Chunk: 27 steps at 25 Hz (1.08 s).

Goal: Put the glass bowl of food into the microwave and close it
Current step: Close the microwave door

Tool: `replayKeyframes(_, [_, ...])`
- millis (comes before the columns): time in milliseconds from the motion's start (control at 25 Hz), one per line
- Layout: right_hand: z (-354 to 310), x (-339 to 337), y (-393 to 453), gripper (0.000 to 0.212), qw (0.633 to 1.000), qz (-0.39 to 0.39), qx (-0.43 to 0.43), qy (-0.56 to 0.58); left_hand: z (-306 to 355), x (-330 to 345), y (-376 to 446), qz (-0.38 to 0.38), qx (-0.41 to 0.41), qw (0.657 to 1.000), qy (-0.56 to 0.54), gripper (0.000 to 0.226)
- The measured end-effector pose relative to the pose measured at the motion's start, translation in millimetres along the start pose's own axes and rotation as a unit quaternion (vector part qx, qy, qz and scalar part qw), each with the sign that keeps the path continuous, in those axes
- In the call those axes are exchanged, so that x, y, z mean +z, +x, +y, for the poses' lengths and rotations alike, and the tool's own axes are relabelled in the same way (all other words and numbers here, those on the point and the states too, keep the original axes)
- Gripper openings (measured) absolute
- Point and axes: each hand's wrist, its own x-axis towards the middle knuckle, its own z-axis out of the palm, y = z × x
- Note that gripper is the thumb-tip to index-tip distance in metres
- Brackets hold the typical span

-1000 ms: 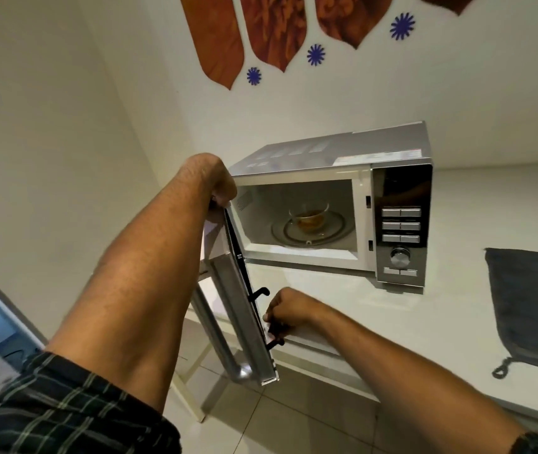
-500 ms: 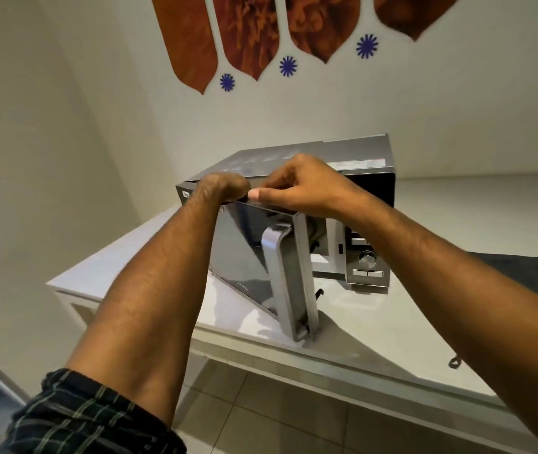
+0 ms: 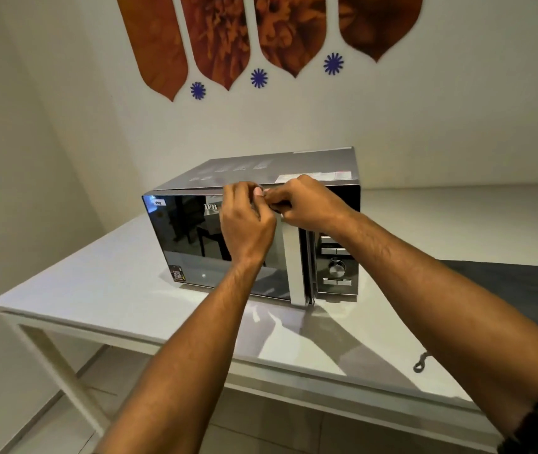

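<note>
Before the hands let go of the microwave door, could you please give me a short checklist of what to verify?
1. Door swung against the microwave front: ok, nearly flush.
2. Door fully latched: cannot tell; a narrow gap shows beside the handle.
3. Glass bowl inside: cannot tell; the dark door reflects the room.
4. Left hand and right hand at the door's top edge: ok.
5. Fingers clear of the closing seam: cannot tell.
6. Dark cloth clear of the door: ok.
</note>
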Motion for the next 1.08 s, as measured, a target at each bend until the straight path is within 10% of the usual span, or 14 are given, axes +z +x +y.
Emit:
replayKeyframes(200, [19.9,-16.7,-9.0,0.040,0.992,0.105,0.024,-0.066,6.8,23.3,-22.5,-0.006,-0.165,0.983,-0.084,0.029])
replayKeyframes(560, [52.1,-27.2,-18.2,0.063,0.976,0.038,0.151,-0.153,23.3,58.0,-46.4,-0.074,-0.284,0.929,-0.225,0.060])
replayKeyframes(1080, [44.9,-13.7,-14.1,0.050,0.958,0.087,0.199,-0.186,20.8,77.4,-42.1,-0.044,-0.267,0.937,-0.222,0.063])
